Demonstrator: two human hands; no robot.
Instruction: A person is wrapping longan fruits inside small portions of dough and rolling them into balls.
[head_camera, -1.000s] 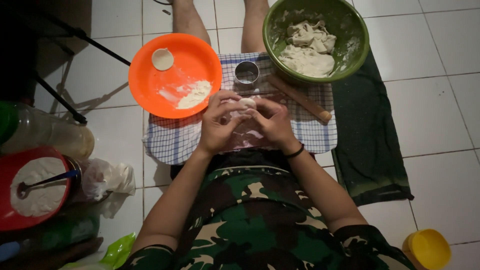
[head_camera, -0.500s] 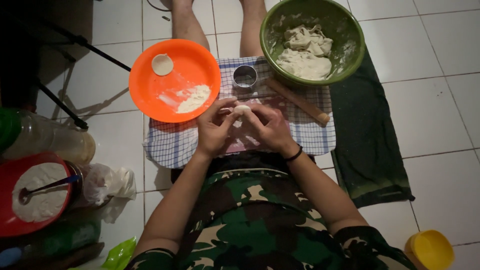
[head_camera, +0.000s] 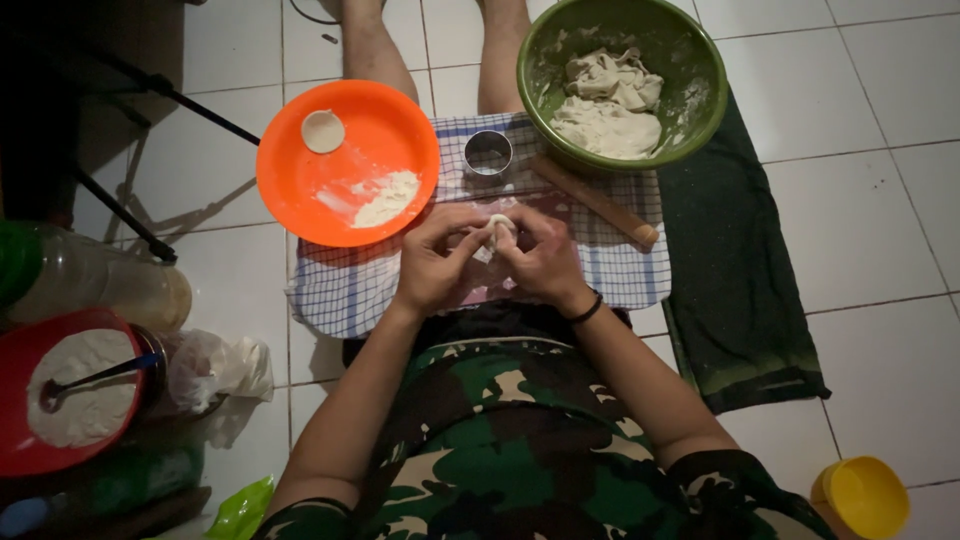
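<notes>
A person in a camouflage shirt sits on a floor (head_camera: 880, 200) of glossy white square tiles with thin dark grout lines, legs stretched forward, the room dim around the edges. A dark green towel (head_camera: 735, 300), soft and rumpled, lies along the right side. Across the lap rests a blue-and-white checked cloth (head_camera: 345, 285), its weave fine and its corners rounded. At its far right edge stands a deep green bowl (head_camera: 700, 100), its inner wall dusted with flour, holding torn, ragged lumps of pale dough (head_camera: 605, 110). To the left sits a shallow, smooth orange plate (head_camera: 300, 190) carrying a loose heap of flour (head_camera: 388, 198) and one flat round disc of dough (head_camera: 323, 131). A red bowl (head_camera: 15, 450) at the left margin holds white flour with a dark spoon (head_camera: 95, 378) sunk in it; a clear plastic bottle (head_camera: 100, 280) lies above it and a crumpled plastic bag (head_camera: 215, 370) beside it. A wooden rolling pin (head_camera: 595, 200) lies slantwise on the cloth just below the green bowl, and a small round metal cutter (head_camera: 488, 153) stands between plate and bowl. A yellow cup (head_camera: 862, 497) sits at the lower right corner. Over the middle of the cloth the left hand (head_camera: 435, 265) and right hand (head_camera: 545, 262), a dark band at its wrist, meet with fingers curled inward, together pinching a small folded piece of dough (head_camera: 497, 236) at the fingertips
</notes>
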